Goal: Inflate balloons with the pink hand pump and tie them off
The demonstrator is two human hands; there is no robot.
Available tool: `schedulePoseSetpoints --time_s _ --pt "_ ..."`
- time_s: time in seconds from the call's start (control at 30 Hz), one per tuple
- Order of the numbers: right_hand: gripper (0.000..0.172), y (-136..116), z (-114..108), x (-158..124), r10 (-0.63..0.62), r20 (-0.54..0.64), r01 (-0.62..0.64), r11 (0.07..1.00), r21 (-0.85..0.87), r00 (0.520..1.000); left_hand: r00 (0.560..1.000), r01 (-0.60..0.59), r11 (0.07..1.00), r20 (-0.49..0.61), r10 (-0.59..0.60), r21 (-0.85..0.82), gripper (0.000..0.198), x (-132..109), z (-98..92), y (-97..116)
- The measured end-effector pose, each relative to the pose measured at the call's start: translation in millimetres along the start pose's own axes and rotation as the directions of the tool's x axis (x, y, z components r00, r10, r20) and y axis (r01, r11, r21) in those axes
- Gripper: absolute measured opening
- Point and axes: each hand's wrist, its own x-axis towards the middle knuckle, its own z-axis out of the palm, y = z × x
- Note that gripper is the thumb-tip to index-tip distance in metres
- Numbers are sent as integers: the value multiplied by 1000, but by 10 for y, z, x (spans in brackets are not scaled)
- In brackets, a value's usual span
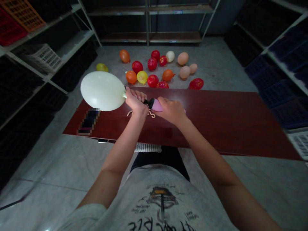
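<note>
A large pale white balloon (pixel 103 91), blown up, points left from my left hand (pixel 136 100). The fingers of that hand are closed around the balloon's neck, at the black tip of a hand pump. My right hand (pixel 172 110) is wrapped around the pump's pink body (pixel 157 105), so most of the pump is hidden. Beneath my hands, a few pale curled strips (pixel 152 114), perhaps uninflated balloons, lie on the dark red table (pixel 216 122).
A blurred phone-like object (pixel 89 121) lies at the table's left end. On the floor beyond are several inflated balloons, among them a red one (pixel 196 83) and an orange one (pixel 124 55). Shelves (pixel 146 37) with crates (pixel 44 57) stand around.
</note>
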Motion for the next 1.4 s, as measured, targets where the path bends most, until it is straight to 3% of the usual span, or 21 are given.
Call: schedulePoseSetpoints --time_s 0.3,0.6,0.77,1.07,1.23,1.4 --pt "50 33 125 17 -14 -15 13 999 -40 1000 993 54 998 -107 -52 12 42 325 -105 77" --pt "50 299 234 -144 -23 37 25 999 -48 999 992 40 999 -121 -42 -21 41 626 -299 362" --pt "49 320 200 -180 -22 49 23 999 -30 999 996 32 999 -87 -34 -23 41 686 -328 509" --pt "45 291 76 -103 7 115 -17 996 91 993 995 -96 992 -21 95 -76 49 397 -176 476" --pt "43 155 31 -88 5 76 -16 990 139 997 997 -72 996 1 73 -61 53 93 -86 267" --pt "50 12 -17 -67 -33 30 27 985 171 999 998 -58 998 9 58 -33 59 -151 -57 35"
